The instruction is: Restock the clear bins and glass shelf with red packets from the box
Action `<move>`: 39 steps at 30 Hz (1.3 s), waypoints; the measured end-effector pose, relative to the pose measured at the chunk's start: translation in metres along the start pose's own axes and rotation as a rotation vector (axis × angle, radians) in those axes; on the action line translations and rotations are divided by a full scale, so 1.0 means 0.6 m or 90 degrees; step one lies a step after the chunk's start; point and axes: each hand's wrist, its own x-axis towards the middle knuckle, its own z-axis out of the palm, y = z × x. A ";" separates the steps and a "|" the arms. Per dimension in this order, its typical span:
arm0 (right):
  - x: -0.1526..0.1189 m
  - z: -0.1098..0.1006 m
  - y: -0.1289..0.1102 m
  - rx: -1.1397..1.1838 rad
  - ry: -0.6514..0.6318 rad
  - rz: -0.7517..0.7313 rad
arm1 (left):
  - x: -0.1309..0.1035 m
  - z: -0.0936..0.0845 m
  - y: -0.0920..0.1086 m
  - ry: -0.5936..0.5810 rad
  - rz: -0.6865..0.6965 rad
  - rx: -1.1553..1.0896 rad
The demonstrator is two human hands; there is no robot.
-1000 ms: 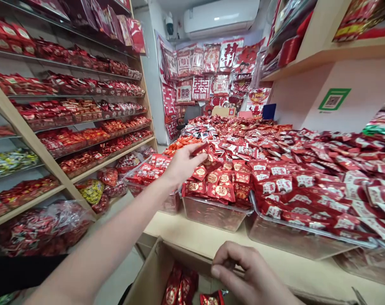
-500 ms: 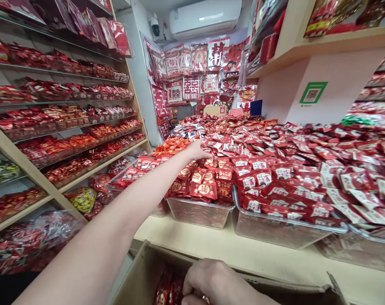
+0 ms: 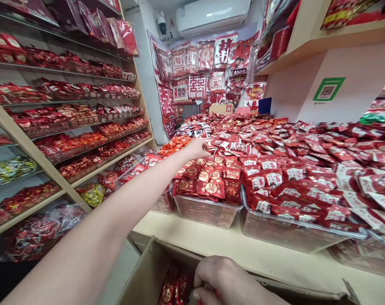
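My left hand [image 3: 197, 149] is stretched far forward over a clear plastic bin [image 3: 208, 215] heaped with small red wrapped candy packets [image 3: 210, 188]. Its visible fingers are slightly bent and apart, low above the packets at the back of the bin; no packet shows between them. Down in an open cardboard box [image 3: 144, 271], my right hand [image 3: 221, 275] is closed, with bits of red wrapper peeking out under its curled fingers. More red packets [image 3: 173, 286] lie in the box to its left.
Another packed bin [image 3: 294, 231] stands to the right on the pale counter [image 3: 186, 233]. Orange packets [image 3: 173, 146] lie behind the left forearm. Glass shelves [image 3: 68, 101] of packets rise at left; a wooden overhead shelf [image 3: 307, 46] juts out at upper right.
The view has swung slightly left, so the bins and box appear farther right. My left hand's fingers have drawn in a little. My right hand stays closed in the box.
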 end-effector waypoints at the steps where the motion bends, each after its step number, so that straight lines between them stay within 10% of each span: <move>1: 0.000 -0.001 0.000 0.001 0.001 0.001 | -0.010 -0.013 -0.007 -0.011 -0.003 0.022; 19: -0.009 0.003 0.002 0.008 0.041 0.031 | -0.103 -0.044 -0.038 -0.223 0.012 0.082; 32: -0.014 0.005 0.007 -0.003 0.033 0.024 | -0.134 -0.089 -0.027 -0.094 -0.089 -0.022; 39: -0.003 0.010 -0.001 -0.071 -0.035 -0.020 | -0.285 -0.060 -0.015 -0.204 -0.055 -0.189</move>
